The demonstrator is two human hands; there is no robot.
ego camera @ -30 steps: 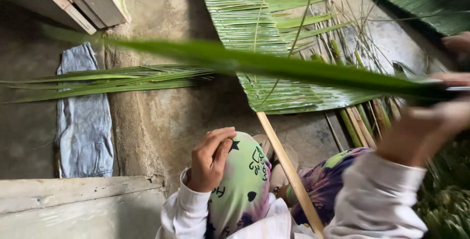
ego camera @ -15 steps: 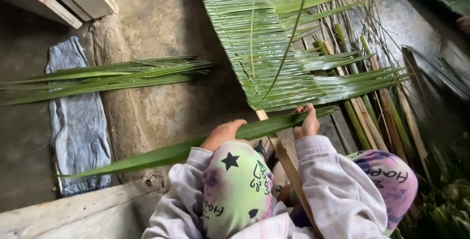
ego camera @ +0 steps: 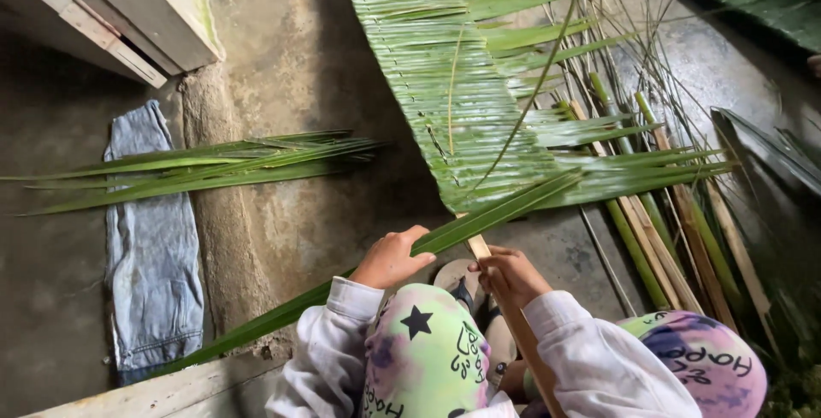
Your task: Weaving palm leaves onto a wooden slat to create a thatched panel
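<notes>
Left hand (ego camera: 392, 257) is gripping a long green palm leaf (ego camera: 479, 217); right hand (ego camera: 511, 274) is clasping a thin wooden slat (ego camera: 517, 324). Leaf is likely tearing if bent sharply.

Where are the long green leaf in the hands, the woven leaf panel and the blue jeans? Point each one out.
long green leaf (ego camera: 505, 209), head view, on the blade just past the hands.
woven leaf panel (ego camera: 436, 67), head view, on the middle of the weave.
blue jeans (ego camera: 150, 247), head view, on the middle of the cloth.

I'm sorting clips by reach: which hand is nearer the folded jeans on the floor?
Left. The left hand rests on the long palm leaf, on the side towards the jeans; the right hand is farther right, at the wooden stick.
</notes>
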